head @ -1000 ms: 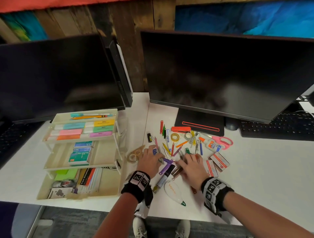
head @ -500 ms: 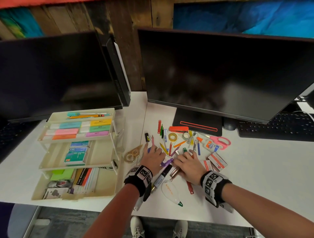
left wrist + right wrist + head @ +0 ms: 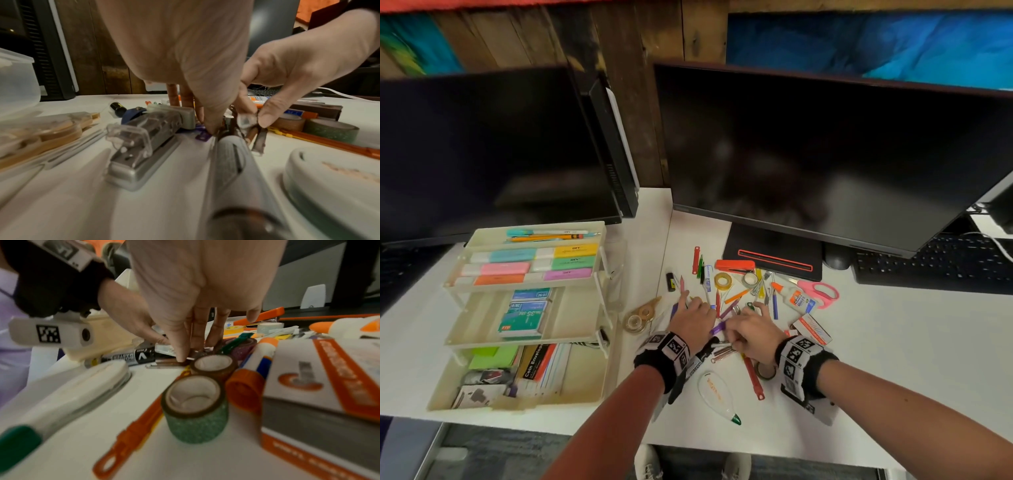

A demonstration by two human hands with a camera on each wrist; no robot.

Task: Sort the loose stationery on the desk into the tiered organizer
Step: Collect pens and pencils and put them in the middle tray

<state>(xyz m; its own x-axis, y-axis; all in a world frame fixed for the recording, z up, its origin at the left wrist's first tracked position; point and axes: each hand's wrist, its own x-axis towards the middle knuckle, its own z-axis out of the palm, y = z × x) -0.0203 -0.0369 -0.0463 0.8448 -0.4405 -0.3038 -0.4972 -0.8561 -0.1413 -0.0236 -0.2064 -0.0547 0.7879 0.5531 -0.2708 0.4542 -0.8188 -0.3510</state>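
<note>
"Coin Envelope" on a packet (image 3: pixel 534 365) in the tiered organizer (image 3: pixel 599 394)

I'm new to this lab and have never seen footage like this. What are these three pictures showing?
No machine here: a person is wearing cameras. The wide picture comes from the head, and the two close-ups come from each wrist, looking along the fingers. On the white desk loose stationery lies in a pile, including pink scissors, a glue bottle and tape rolls, beside a tiered organizer. The left hand touches the pile with straight fingers. The right hand pinches a small clear piece, too blurred to name.
</note>
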